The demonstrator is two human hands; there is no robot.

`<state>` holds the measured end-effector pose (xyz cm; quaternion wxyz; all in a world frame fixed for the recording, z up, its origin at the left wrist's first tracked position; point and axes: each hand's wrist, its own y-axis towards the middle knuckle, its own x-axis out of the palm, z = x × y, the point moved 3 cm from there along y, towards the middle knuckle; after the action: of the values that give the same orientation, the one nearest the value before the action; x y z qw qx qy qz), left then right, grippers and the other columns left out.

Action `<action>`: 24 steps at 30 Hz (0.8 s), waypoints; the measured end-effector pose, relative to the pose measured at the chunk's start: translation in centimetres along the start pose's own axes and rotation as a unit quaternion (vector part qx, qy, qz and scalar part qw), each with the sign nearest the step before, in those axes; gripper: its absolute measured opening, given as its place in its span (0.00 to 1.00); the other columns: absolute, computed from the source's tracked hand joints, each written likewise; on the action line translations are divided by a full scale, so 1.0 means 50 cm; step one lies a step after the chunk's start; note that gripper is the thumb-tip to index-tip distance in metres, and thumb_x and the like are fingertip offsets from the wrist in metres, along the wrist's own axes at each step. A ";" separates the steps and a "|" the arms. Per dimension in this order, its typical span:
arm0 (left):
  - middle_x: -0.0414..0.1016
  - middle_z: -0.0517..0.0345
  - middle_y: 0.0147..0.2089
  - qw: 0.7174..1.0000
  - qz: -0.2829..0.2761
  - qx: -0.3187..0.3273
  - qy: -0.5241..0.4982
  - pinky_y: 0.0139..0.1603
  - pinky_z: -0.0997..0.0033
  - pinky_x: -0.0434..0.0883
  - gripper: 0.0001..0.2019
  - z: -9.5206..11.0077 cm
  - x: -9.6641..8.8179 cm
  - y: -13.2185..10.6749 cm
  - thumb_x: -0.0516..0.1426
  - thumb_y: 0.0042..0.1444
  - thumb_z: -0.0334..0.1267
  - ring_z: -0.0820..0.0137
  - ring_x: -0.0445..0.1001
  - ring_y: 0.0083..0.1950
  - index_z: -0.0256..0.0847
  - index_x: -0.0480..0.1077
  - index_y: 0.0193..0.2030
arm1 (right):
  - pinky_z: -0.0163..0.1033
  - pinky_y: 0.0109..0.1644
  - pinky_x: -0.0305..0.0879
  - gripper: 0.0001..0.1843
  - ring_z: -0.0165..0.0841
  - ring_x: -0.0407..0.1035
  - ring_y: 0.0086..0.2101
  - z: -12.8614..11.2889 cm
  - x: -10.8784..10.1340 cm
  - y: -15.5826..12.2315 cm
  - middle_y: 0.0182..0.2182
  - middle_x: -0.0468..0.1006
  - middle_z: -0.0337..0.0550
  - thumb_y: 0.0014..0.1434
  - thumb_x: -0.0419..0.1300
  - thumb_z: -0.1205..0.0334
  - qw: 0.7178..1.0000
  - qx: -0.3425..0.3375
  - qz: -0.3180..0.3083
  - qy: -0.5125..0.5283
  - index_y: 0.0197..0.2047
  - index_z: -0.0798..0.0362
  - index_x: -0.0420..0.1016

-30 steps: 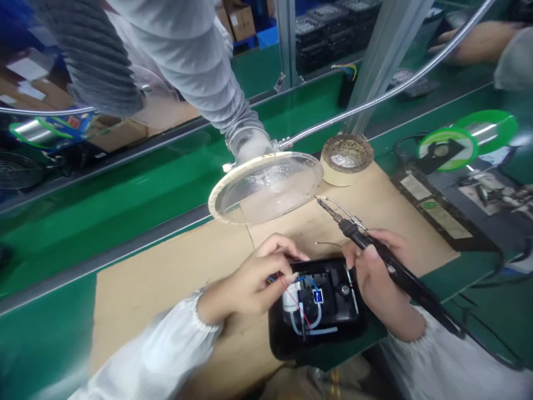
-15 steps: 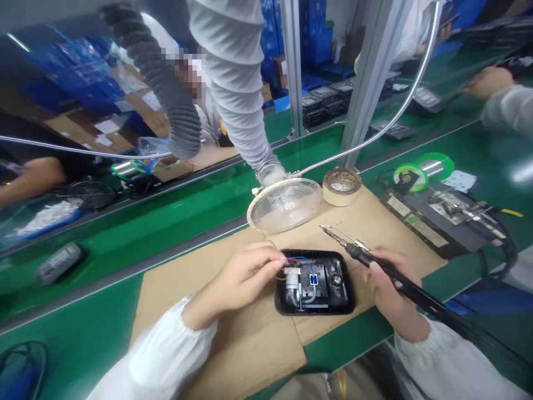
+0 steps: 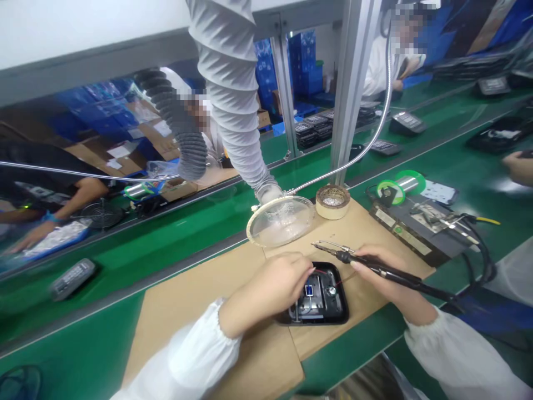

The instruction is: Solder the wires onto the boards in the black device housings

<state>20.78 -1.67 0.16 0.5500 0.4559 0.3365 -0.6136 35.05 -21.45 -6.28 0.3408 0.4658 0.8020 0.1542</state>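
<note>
My left hand [image 3: 277, 283] reaches over a black plastic housing [image 3: 345, 311] lying on the cardboard. Its thumb and fingertips are pinched on a thin red wire [image 3: 320, 271] above the housing's far edge. Inside show a small blue-and-white square [image 3: 308, 290], pale tubing and a round metal part [image 3: 331, 290]; my hand hides the left side. My right hand [image 3: 383, 272] grips a soldering iron [image 3: 375, 268], with a thin metal guide tube along its front. The iron's tip points left, just beyond the housing and apart from it.
A fume hood with clear rim [image 3: 250, 228] hangs from a white hose [image 3: 231, 83] beyond the cardboard [image 3: 179, 311]. Nearby are a tape roll [image 3: 333, 208], a solder spool [image 3: 406, 184] and a soldering stand [image 3: 420, 222]. A grey device [image 3: 74, 278] lies on the green belt. Co-workers sit around.
My left hand has moved right over the housing, from wires at its left edge to the red wire. The soldering iron has shifted slightly left. The head view has turned somewhat.
</note>
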 end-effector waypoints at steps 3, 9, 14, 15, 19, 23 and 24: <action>0.77 0.52 0.35 0.999 -0.014 -0.014 0.042 0.38 0.66 0.71 0.15 -0.012 0.010 0.016 0.49 0.72 0.34 0.65 0.75 0.35 0.36 0.74 0.39 | 0.45 0.42 0.79 0.10 0.41 0.79 0.38 0.011 -0.003 0.035 0.38 0.83 0.43 0.61 0.68 0.52 0.999 0.019 -0.033 0.001 0.41 0.48 0.79; 0.75 0.54 0.34 0.999 -0.023 -0.026 0.039 0.39 0.65 0.70 0.14 -0.043 0.028 0.016 0.52 0.70 0.36 0.65 0.74 0.36 0.38 0.77 0.38 | 0.44 0.42 0.78 0.12 0.42 0.78 0.38 0.032 -0.055 0.013 0.39 0.82 0.43 0.55 0.73 0.53 0.997 0.055 -0.029 0.045 0.40 0.47 0.79; 0.73 0.53 0.35 0.998 -0.049 0.020 0.033 0.43 0.62 0.69 0.13 -0.054 0.040 0.016 0.53 0.68 0.35 0.65 0.70 0.37 0.38 0.78 0.36 | 0.40 0.38 0.78 0.11 0.40 0.78 0.36 0.034 -0.079 -0.042 0.35 0.80 0.42 0.55 0.73 0.60 0.985 0.078 -0.059 0.140 0.40 0.46 0.77; 0.72 0.53 0.35 0.998 -0.051 0.022 0.036 0.43 0.62 0.68 0.14 -0.054 0.042 0.017 0.53 0.68 0.36 0.65 0.69 0.37 0.38 0.78 0.36 | 0.39 0.37 0.78 0.11 0.39 0.78 0.35 0.032 -0.075 -0.048 0.34 0.80 0.42 0.55 0.72 0.61 0.983 0.082 -0.072 0.148 0.40 0.46 0.77; 0.69 0.54 0.33 0.998 -0.046 0.028 0.035 0.40 0.63 0.64 0.16 -0.054 0.041 0.019 0.51 0.70 0.37 0.65 0.65 0.36 0.39 0.78 0.36 | 0.42 0.38 0.79 0.11 0.39 0.78 0.35 0.025 -0.057 -0.052 0.34 0.80 0.42 0.56 0.70 0.67 0.977 0.061 -0.101 0.178 0.41 0.46 0.76; 0.68 0.53 0.34 0.998 -0.045 0.026 0.034 0.38 0.64 0.62 0.16 -0.055 0.041 0.016 0.50 0.70 0.36 0.65 0.64 0.36 0.39 0.78 0.36 | 0.39 0.35 0.78 0.14 0.37 0.78 0.34 0.028 -0.046 -0.048 0.34 0.79 0.40 0.56 0.70 0.70 0.973 0.057 -0.122 0.186 0.43 0.45 0.77; 0.68 0.53 0.34 0.998 -0.046 0.024 0.034 0.38 0.64 0.62 0.16 -0.055 0.041 0.016 0.50 0.70 0.36 0.65 0.63 0.36 0.39 0.77 0.35 | 0.39 0.34 0.77 0.15 0.36 0.77 0.33 0.030 -0.043 -0.048 0.34 0.79 0.40 0.56 0.69 0.71 0.970 0.058 -0.131 0.194 0.43 0.45 0.77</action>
<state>22.11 -0.03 -2.68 0.4980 0.4735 0.3604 -0.6308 35.27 -24.67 -7.86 0.1683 0.3366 0.9144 0.1491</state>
